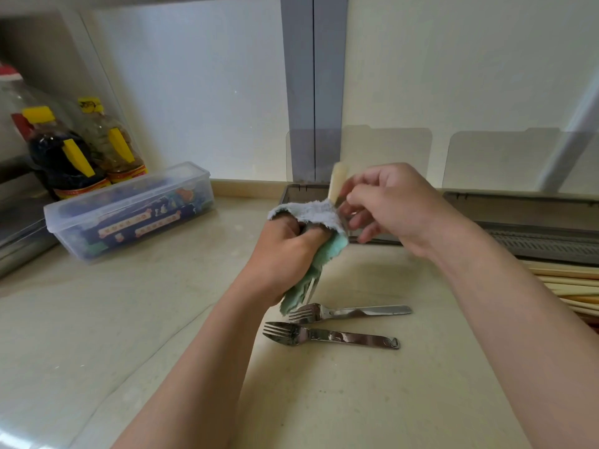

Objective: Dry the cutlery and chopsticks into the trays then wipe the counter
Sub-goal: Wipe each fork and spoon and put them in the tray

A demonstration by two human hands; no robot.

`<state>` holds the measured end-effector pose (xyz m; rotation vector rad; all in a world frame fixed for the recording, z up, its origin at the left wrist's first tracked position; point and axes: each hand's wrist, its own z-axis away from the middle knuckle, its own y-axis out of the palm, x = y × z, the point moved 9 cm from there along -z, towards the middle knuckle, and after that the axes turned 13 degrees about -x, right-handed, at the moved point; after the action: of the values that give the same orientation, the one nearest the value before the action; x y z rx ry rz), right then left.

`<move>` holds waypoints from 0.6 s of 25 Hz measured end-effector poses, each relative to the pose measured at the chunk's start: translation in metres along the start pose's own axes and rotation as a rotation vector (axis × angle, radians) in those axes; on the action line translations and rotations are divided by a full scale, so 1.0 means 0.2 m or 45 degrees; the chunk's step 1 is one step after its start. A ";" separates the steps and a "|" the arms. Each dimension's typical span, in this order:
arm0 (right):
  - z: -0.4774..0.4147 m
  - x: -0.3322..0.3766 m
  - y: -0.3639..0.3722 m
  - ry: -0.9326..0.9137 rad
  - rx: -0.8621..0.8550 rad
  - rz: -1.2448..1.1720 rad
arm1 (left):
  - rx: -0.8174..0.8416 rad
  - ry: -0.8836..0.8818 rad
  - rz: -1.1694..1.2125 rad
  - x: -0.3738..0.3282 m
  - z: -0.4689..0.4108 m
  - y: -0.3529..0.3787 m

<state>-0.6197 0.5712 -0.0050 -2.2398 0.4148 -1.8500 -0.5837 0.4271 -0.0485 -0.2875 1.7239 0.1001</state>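
My left hand (285, 251) grips a grey and teal cloth (311, 218) wrapped round a fork whose tines (312, 288) stick out below the cloth. My right hand (385, 202) pinches that fork's cream handle (337, 184) above the cloth. Two steel forks (343, 312) (327, 335) lie side by side on the beige counter (162, 319) just below my hands, tines to the left. Behind my hands stands a grey tray (291, 192) with its clear lid raised. A second grey tray (534, 241) with a slotted floor sits to the right. Pale chopsticks (570, 286) lie in front of it.
A clear lidded box (129, 212) with colourful packets stands at the left. Behind it are two sauce bottles (68, 157) with yellow caps. A frosted window (194, 92) runs along the back wall. A metal edge (19, 241) shows at the far left.
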 end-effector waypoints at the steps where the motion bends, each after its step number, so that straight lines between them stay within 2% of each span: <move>1: -0.01 -0.01 -0.01 0.045 -0.014 -0.150 | 0.055 -0.006 -0.015 0.00 0.02 0.02; 4: -0.02 -0.02 0.00 0.082 0.017 -0.287 | 0.098 -0.011 -0.058 0.01 0.03 0.04; 10: -0.09 -0.05 -0.19 0.113 -0.257 -0.475 | 0.205 0.056 -0.259 0.00 0.07 0.10; 15: -0.10 -0.03 -0.25 0.008 -0.391 -0.497 | 0.191 -0.067 -0.250 0.04 0.05 0.09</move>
<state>-0.6364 0.6201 0.0100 -2.6790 0.2940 -2.0988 -0.5791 0.4457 -0.0591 -0.3381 1.6327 -0.1635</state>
